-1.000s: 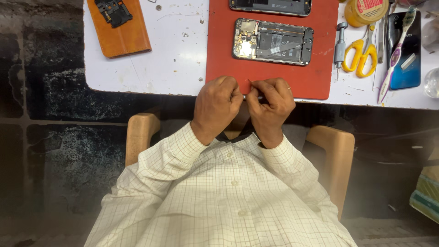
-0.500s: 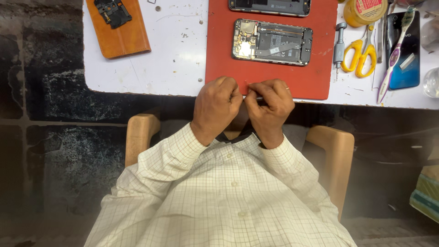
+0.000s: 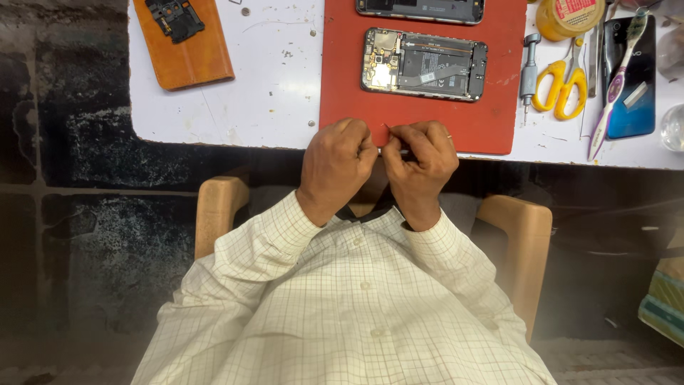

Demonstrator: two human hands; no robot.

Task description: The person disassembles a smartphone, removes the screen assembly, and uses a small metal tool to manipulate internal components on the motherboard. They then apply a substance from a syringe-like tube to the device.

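Single head view, steeply downward, close over white table [image 3: 271, 107], lap

Cream checked shirt [image 3: 356, 314], ring on rt hand [image 3: 420, 160]

Red mat [image 3: 349, 85]: matt, rubbery. White table [image 3: 271, 85]: smooth, scuffed, speckled. Brown case [image 3: 187, 51], far left: leather-like, smooth. Scissors [image 3: 563, 89]: glossy yellow plastic handles. Chair arms [image 3: 217, 207]: smooth wood. Shirt [image 3: 342, 314]: checked cloth.

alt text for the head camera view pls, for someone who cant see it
A person's left hand and right hand are pressed together, pinching something small at the near edge of a red mat on a white table. An opened phone lies on the mat, yellow scissors to its right.
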